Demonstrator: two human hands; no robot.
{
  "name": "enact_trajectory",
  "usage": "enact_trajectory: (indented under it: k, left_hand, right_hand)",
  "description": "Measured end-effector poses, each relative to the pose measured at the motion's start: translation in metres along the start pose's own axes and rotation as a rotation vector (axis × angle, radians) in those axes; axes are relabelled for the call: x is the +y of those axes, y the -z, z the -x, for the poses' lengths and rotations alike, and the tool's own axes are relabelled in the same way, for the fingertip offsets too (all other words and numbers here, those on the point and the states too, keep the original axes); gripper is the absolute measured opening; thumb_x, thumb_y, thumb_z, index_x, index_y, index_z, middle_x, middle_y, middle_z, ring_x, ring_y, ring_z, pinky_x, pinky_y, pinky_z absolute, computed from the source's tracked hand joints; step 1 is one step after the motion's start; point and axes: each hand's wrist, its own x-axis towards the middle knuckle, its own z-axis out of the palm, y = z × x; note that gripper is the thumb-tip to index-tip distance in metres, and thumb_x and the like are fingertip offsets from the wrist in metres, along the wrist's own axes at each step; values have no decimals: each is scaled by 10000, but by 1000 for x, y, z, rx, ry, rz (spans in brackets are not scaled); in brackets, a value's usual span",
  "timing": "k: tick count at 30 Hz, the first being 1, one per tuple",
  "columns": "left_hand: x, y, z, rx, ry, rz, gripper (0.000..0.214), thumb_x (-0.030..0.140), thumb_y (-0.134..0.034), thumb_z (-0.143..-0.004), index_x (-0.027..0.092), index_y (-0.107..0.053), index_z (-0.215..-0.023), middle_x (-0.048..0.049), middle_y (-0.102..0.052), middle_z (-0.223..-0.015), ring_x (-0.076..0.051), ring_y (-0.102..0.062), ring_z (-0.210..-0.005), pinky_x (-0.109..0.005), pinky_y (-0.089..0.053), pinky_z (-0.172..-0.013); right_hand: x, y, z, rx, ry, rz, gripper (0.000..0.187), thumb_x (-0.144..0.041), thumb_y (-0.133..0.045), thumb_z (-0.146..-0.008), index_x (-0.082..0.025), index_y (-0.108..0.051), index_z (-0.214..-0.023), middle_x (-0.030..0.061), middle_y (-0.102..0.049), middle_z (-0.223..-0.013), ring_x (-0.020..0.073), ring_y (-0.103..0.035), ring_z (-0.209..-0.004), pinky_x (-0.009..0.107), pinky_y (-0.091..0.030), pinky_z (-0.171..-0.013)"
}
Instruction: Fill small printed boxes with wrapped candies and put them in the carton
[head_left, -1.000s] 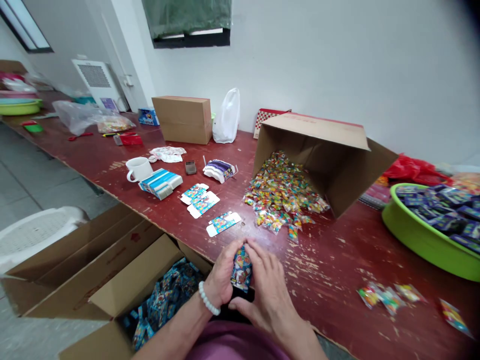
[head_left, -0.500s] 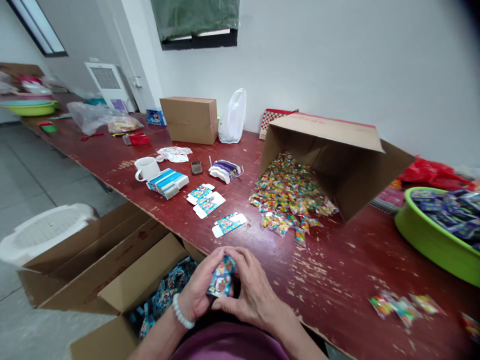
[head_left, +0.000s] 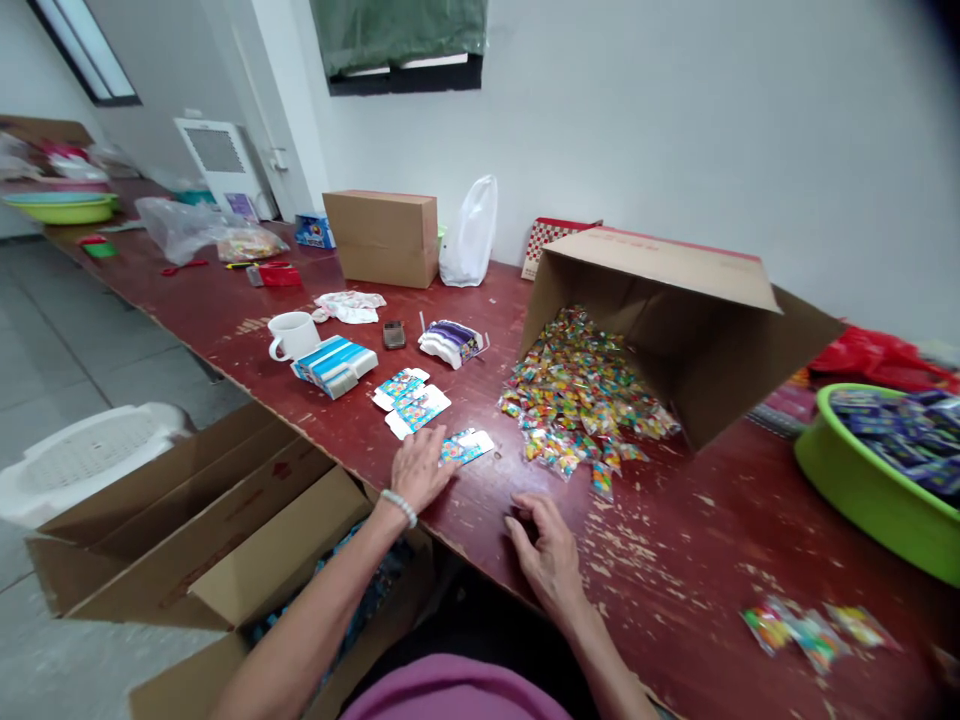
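Observation:
My left hand [head_left: 421,472], with a pale beaded bracelet on the wrist, reaches over the table edge. Its fingers are stretched out over the left end of a flattened blue candy carton [head_left: 466,447]; whether they press on it is hard to see. Just beyond lie more flattened blue cartons [head_left: 416,405]. My right hand [head_left: 549,552] hovers near the edge, its fingers loosely bent and apart from the thumb, with nothing in it. Beyond it, small wrapped candies [head_left: 585,390] spill in a heap from a tipped cardboard box [head_left: 667,262].
On the red table [head_left: 645,540] stand a white mug [head_left: 294,335], a stack of blue cartons [head_left: 335,366] and purple cartons [head_left: 452,342]. A green basin [head_left: 862,490] of purple packets is at right. Below the left edge sits an open box [head_left: 285,550] holding blue packs.
The small filled blue carton that both hands held is gone from them. My left hand has moved forward to the flattened carton; my right hand has moved right and opened.

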Motion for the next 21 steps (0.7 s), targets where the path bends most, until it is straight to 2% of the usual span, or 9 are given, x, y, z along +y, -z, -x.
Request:
enact_trajectory:
  k: [4, 7, 9, 11, 14, 16, 18, 21]
  left_hand:
    - [-4, -11, -40, -82, 87, 48, 449, 333, -795, -641, 182, -647, -1038, -124, -623, -1082, -323, -546, -1093, -388, -417, -897]
    - [-9, -5, -43, -148, 144, 172, 332, 345, -771, -637, 190, -657, -907, -50, -655, -874, -268, -596, -927, -324, -434, -778]
    - [-6, -1, -30, -198, 149, 305, 267, 380, -700, -703, 178, -653, -872, -17, -643, -775, -222, -601, -816, -288, -432, -707]
    - [2, 2, -7, -265, 128, 459, 290, 423, -643, -750, 162, -646, -877, -9, -645, -757, -191, -597, -747, -266, -435, -659]
    - [19, 2, 35, -404, 100, 652, 340, 464, -653, -744, 154, -627, -880, -14, -666, -768, -163, -596, -669, -252, -449, -619]
    - [29, 2, 60, -509, 103, 806, 360, 458, -692, -718, 149, -626, -890, -18, -665, -775, -151, -596, -656, -245, -456, -616]
    - [38, 2, 76, -699, 125, 1096, 408, 409, -754, -676, 149, -642, -970, -40, -677, -862, -156, -624, -705, -247, -464, -658]
    - [48, 2, 88, -1017, 137, 1412, 498, 379, -802, -612, 147, -666, -1030, -99, -689, -961, -215, -682, -761, -296, -486, -703]
  right_hand:
    - [-3, 0, -1, 7, -12, -20, 198, -256, -556, -880, -184, -644, -1042, 76, -657, -974, 205, -630, -865, 338, -517, -797]
    - [0, -1, -2, 12, -39, -51, 199, -288, -575, -871, -188, -663, -1019, 77, -668, -971, 212, -628, -876, 353, -509, -815]
    - [1, -2, -4, 19, -66, -64, 226, -314, -579, -874, -181, -661, -1037, 77, -677, -951, 207, -631, -841, 356, -512, -801]
    - [-2, -1, -6, 35, -135, -134, 310, -348, -561, -893, -167, -618, -1138, 81, -687, -965, 191, -640, -785, 340, -527, -749]
    - [-15, 3, -9, 35, -345, -478, 432, -418, -564, -899, -166, -545, -1248, 80, -697, -1007, 181, -659, -785, 315, -540, -708]
    - [-28, 8, -10, 5, -456, -696, 407, -444, -624, -863, -162, -605, -1155, 58, -702, -934, 176, -653, -776, 297, -530, -708]
    - [-41, 12, -9, -46, -496, -780, 366, -454, -662, -837, -161, -644, -1054, 24, -685, -795, 150, -618, -666, 265, -508, -630]
    - [-54, 19, -6, -118, -498, -797, 369, -475, -659, -836, -177, -643, -1053, -17, -625, -671, 114, -539, -532, 221, -438, -494]
